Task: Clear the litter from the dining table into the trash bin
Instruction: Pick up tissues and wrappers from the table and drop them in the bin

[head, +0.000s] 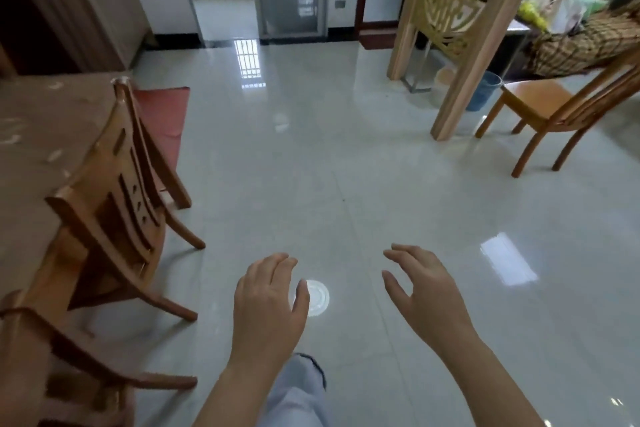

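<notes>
My left hand (268,302) and my right hand (420,288) hang over the tiled floor in the lower middle, fingers apart, nothing in either. The dining table (31,135) with a brown patterned cloth is at the left edge, well away from both hands; small pale scraps (52,156) lie on it. A blue trash bin (483,90) stands at the right rear, half hidden behind a carved wooden screen (460,28). A pale bin (441,85) stands beside it.
Two wooden chairs (117,198) stand against the table on the left, a third chair (554,114) at the right near the bin. A red mat (162,114) lies on the floor. A ceiling lamp's round reflection (317,298) shines between my hands. My trouser leg (298,392) shows below.
</notes>
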